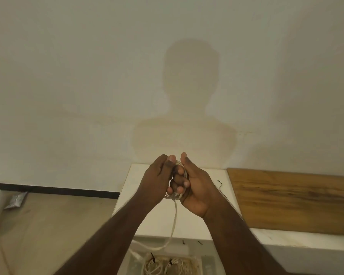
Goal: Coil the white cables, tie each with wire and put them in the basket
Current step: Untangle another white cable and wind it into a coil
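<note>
While above the basket, left hand and right hand fingers curl around white cable coil.

Wooden board on white ledge

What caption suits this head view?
Both hands, left and right, grip a half-coiled white cable above a basket of tied coils.

Two hands, the left hand and the right hand, share one white cable. Two tied cable coils, one beside the other, lie in one basket. One wooden board lies on one white tabletop. Three loose black wire ties: one on top, two lower, and.
</note>
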